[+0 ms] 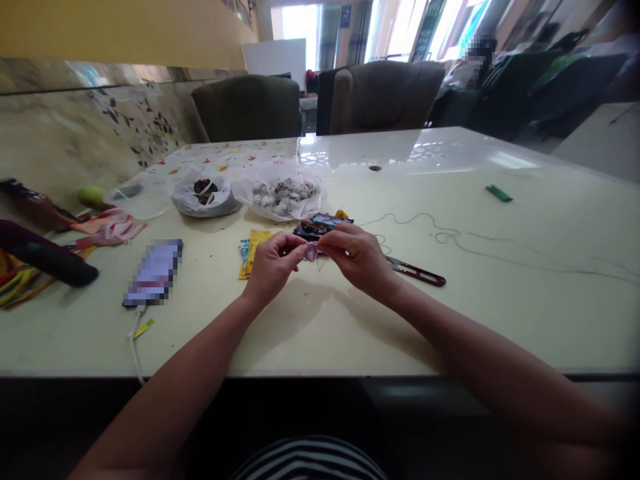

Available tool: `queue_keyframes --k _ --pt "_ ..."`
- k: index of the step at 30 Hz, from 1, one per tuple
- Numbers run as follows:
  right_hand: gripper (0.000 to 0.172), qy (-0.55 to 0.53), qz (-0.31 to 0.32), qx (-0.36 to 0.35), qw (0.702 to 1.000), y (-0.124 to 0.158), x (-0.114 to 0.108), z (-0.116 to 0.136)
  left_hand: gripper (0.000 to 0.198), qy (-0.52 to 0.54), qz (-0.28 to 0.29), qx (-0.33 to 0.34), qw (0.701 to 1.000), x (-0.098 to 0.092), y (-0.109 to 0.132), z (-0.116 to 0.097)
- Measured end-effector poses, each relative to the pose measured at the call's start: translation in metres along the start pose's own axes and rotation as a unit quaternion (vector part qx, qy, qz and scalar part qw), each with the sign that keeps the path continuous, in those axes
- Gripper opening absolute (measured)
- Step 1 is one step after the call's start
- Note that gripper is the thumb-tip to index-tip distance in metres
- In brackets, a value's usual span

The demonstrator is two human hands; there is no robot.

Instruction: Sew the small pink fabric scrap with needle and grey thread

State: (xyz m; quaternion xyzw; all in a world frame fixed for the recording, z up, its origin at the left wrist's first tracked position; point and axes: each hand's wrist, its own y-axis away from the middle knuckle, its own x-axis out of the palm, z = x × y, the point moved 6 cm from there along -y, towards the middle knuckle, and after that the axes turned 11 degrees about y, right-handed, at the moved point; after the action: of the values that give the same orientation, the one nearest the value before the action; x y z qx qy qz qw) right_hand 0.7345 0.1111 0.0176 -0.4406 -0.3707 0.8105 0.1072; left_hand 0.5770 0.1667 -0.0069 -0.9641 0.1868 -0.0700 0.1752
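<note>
Thumb and fingers of my left hand [275, 259] pinch one edge of a small pinkish-purple piece [312, 253], whose material I cannot make out. My right hand [361, 257] is closed at its other side, fingertips pressed together. Both hands are just above the table. Behind them lie shiny dark packets [311, 228], partly covered by my fingers. Yellow and blue packets [259, 241] stick out beyond my left hand. A thin thread [420, 215] loops over the table to the right. Beside my right wrist lies a dark-handled cutting tool [423, 273], its tip hidden.
Behind the hands stand a plastic bag of whitish lumps [285, 195] and a bag of dark bits [203, 193]. On the left are a phone [154, 272] with a cable, a dark bottle [55, 260] and a pink cloth [117, 228]. A green lighter [499, 193] lies far right.
</note>
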Motion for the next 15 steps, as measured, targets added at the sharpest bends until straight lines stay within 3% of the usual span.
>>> queue_keyframes --k 10,15 --pt "0.024 0.050 0.007 -0.023 0.998 0.002 0.006 0.006 0.017 -0.173 -0.001 0.130 0.976 0.001 0.003 -0.015" --pt "0.027 0.070 0.013 -0.030 0.997 0.003 0.009 0.005 0.017 -0.211 0.012 0.160 0.964 0.003 0.004 -0.018"
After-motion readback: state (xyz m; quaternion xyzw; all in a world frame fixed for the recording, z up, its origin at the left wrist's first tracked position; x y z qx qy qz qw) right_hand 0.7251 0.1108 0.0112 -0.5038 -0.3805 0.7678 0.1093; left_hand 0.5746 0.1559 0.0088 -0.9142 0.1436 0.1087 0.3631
